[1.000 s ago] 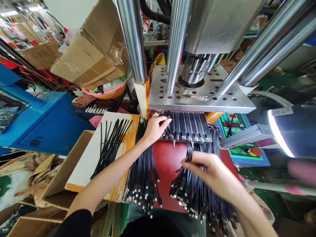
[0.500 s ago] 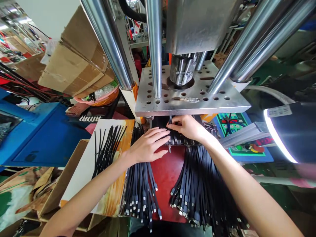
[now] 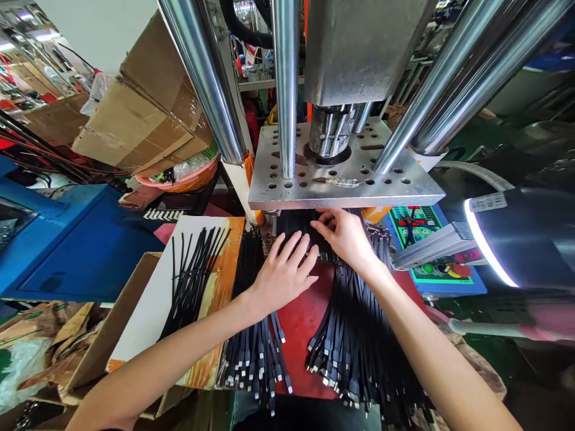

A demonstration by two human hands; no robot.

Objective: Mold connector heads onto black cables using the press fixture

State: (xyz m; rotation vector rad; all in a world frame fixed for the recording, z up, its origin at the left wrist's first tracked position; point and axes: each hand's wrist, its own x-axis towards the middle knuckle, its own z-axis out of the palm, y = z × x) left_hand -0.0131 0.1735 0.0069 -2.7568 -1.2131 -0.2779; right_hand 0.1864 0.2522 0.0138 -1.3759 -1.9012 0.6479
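Observation:
My left hand (image 3: 285, 275) hovers at the front of the black fixture (image 3: 294, 224) under the metal press plate, fingers spread and nothing in them. My right hand (image 3: 348, 239) reaches to the right part of that fixture, its thumb and fingers curled close together. Whatever lies between its fingertips is hidden in the shadow under the plate. Below my left hand hangs a bunch of black cables (image 3: 256, 344) with silver metal connectors. A larger bunch of black cables (image 3: 354, 341) spreads below my right hand.
The thick press plate (image 3: 309, 194) sits low over my fingers, with a craft knife (image 3: 336, 181) on it. Steel columns (image 3: 284, 90) rise around it. Black strips (image 3: 197, 269) lie on a cardboard box at left. A lamp (image 3: 525, 233) and control panel (image 3: 431, 239) stand right.
My left hand has drawn back toward me and slightly right, its fingers spreading. My right hand has shifted a little right; the black cable earlier at its fingertips no longer shows there.

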